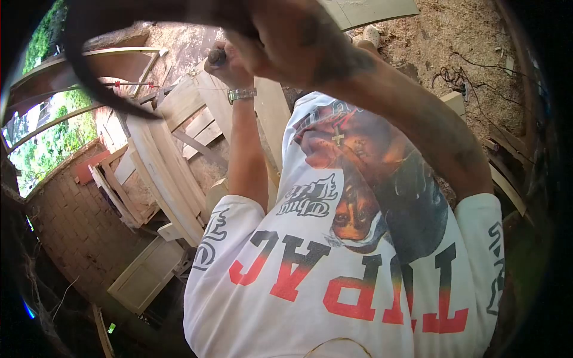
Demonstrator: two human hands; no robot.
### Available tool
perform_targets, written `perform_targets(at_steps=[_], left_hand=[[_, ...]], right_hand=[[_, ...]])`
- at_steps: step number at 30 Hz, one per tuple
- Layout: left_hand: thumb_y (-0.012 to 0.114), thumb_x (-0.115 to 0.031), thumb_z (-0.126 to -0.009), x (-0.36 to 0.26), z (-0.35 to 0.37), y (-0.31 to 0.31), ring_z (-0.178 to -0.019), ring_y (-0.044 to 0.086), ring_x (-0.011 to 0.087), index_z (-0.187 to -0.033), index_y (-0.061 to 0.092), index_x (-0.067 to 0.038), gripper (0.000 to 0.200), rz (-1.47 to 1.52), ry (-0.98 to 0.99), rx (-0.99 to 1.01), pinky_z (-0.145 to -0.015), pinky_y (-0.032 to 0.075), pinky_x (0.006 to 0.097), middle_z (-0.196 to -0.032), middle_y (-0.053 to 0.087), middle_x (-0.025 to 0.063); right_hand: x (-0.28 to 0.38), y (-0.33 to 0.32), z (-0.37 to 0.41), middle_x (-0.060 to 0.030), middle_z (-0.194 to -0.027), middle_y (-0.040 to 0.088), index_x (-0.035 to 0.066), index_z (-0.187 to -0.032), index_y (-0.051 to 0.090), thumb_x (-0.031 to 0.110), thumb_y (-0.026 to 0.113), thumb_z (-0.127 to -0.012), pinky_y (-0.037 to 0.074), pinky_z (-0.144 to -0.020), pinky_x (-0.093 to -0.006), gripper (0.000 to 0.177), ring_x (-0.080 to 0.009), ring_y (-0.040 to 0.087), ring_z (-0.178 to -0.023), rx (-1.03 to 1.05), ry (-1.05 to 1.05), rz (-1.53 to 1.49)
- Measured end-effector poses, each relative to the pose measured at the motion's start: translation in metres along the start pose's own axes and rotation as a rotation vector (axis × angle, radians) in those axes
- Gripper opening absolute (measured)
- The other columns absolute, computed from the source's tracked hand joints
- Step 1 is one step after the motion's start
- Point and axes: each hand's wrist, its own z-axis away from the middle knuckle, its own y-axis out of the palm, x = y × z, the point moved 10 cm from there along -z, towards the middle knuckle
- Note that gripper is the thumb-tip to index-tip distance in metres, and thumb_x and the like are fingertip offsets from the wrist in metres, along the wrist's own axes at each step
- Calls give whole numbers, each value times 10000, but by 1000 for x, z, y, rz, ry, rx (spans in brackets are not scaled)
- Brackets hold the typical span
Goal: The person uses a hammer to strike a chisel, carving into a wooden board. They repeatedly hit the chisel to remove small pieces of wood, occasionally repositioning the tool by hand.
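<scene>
My right hand (pixel 292 42) is raised close to the camera, its fingers wrapped round the handle of a dark claw hammer (pixel 89 77). The hammer is blurred, and its curved claw points down on the left. Lower and farther away, my left hand (pixel 236 68), with a watch (pixel 242 93) on the wrist, is closed round a tool handle (pixel 216 57) with a rounded butt end. The working end of that tool is hidden. Pale wooden boards (pixel 212 98) lie beneath and beside my left hand. Between my arms hangs my white printed shirt (pixel 286 250).
Long timber pieces (pixel 164 170) lean at the left, near a panelled wooden piece (pixel 146 274) and a brick wall (pixel 77 232). Wood shavings (pixel 418 53) cover the ground, with a dark cable (pixel 456 77) at the right. A pale board (pixel 373 11) lies at the top.
</scene>
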Motion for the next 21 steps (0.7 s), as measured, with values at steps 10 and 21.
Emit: perform_targets(at_steps=[10,21], left_hand=[[568,-62,-873,43,-23,-83,-384,405,93,-614,404,-107,310,626,-600,-683,-363,334,235,-517,480,-1],[833,-583,-753,53,116,-62,-1019,686,440,-1239,590,-5,794,-749,-728,530,-874,542,507,-1061,714,238]], right_hand=[[-93,-22,105,-234,-881,698,42,-1148,578,192,646,-909,529,-747,-528,290,-458,687,-841,327,692,263],[-177,-128,353,-89,-776,592,17,-983,620,182,705,-857,483,-703,-387,225,-222,598,-732,-11,1246,227]])
